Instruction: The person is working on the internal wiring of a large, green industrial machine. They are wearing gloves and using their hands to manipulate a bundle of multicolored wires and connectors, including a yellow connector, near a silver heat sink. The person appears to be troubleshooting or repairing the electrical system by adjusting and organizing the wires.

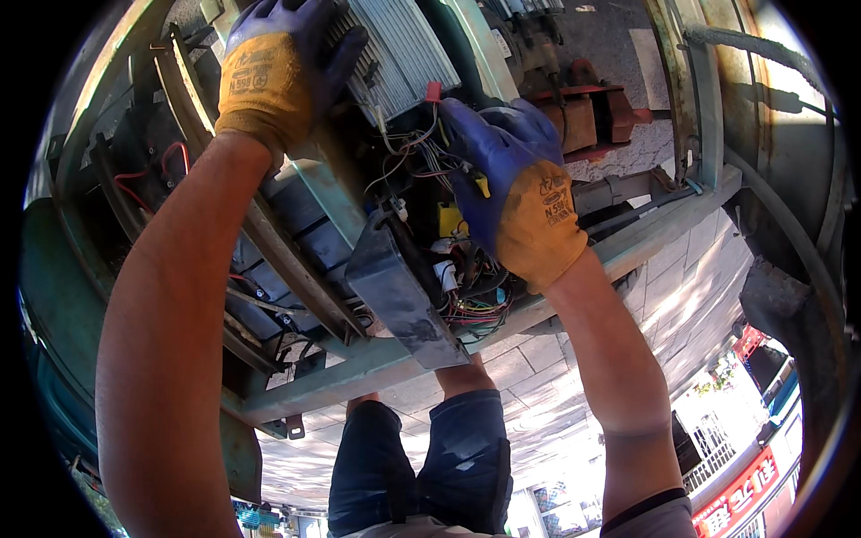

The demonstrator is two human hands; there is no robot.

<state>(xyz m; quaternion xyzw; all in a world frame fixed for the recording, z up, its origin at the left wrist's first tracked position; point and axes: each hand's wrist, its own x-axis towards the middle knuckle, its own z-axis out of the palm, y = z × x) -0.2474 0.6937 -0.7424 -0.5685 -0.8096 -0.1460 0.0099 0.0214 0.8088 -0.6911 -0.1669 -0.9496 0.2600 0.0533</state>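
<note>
My left hand (287, 67), in a blue-coated glove with an orange back, reaches over the frame beside a finned silver metal box (404, 54). Its thumb stands apart from the fingers, whose tips are partly cut off by the upper edge. At the box's near end my right hand (507, 179), gloved alike, bends its fingers around a bundle of thin wires (430, 154). A small red connector (434, 91) sits by its index finger, and a yellow piece (482, 186) shows by the thumb. The fingertips are partly hidden among the wires.
A dark bent metal plate (395, 287) stands next to a tangle of coloured wires (475, 300) with white connectors. Green frame rails (350, 386) surround the bay. Grey batteries (327, 242) lie at left. A red metal part (614, 117) is at far right, over paved ground (691, 260).
</note>
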